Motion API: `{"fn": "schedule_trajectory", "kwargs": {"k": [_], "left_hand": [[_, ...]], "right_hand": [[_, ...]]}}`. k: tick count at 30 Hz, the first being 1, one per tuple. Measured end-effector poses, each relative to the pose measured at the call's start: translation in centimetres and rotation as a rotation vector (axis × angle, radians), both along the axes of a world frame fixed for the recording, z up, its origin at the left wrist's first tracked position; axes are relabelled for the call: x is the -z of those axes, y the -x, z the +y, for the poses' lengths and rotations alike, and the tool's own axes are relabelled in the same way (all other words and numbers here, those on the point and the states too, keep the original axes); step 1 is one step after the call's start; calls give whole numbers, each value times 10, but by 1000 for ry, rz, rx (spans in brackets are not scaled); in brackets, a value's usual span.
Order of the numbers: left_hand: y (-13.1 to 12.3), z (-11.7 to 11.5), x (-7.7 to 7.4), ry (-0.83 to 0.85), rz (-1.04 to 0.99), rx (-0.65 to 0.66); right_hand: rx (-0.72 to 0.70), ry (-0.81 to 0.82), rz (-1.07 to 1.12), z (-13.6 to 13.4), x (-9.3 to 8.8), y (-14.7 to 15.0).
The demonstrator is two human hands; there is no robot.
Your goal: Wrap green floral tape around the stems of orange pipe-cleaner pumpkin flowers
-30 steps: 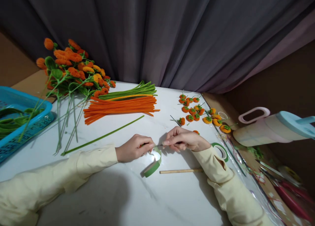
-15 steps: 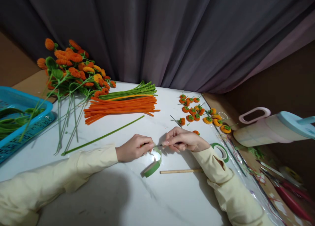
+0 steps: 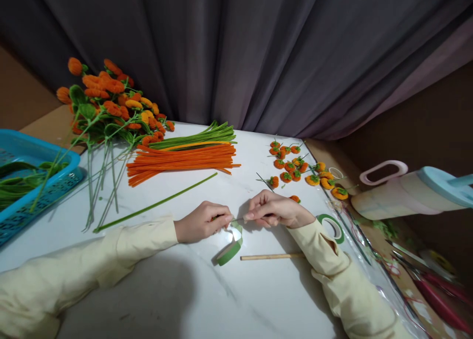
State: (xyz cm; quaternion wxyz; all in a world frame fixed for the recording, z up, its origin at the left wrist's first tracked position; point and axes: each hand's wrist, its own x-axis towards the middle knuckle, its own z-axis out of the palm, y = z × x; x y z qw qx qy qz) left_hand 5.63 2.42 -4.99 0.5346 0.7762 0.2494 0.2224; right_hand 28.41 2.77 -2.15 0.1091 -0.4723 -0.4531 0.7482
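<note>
A thin stem [image 3: 238,219] spans the small gap between my two hands. My left hand [image 3: 203,221] is closed on its left end, with a bit of orange and green showing at the fingers. The other end is pinched by my right hand [image 3: 273,210]. From the left fingertips a strip of green tape hangs in a loop down to its roll [image 3: 229,252], which stands on the table just below. A wooden stick [image 3: 271,256] lies to the right of that roll, partly under the right sleeve.
Orange stems [image 3: 185,162], a green stem [image 3: 155,202] and a flower bunch [image 3: 111,92] lie beyond my left hand. A blue basket [image 3: 55,191] is far left. Small flower heads [image 3: 290,166], a second tape roll [image 3: 338,230], a cup [image 3: 391,198] and pliers [image 3: 436,299] are right.
</note>
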Motion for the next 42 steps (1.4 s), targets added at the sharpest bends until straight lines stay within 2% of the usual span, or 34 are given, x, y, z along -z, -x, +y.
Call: {"fn": "schedule_trajectory", "kwargs": {"k": [12,20,26,42], "left_hand": [[-1,-1,1,-213,-6,2],[1,0,-2,-132,4,8],[1,0,-2,-123,3,9],[1,0,0,-129,-35,36]], "right_hand": [[-23,-48,9,-1,-4,2],[-61,59,72,3,3,0],[-32,68,104,4,5,-2],[-83,133,191,7,9,0]]}}
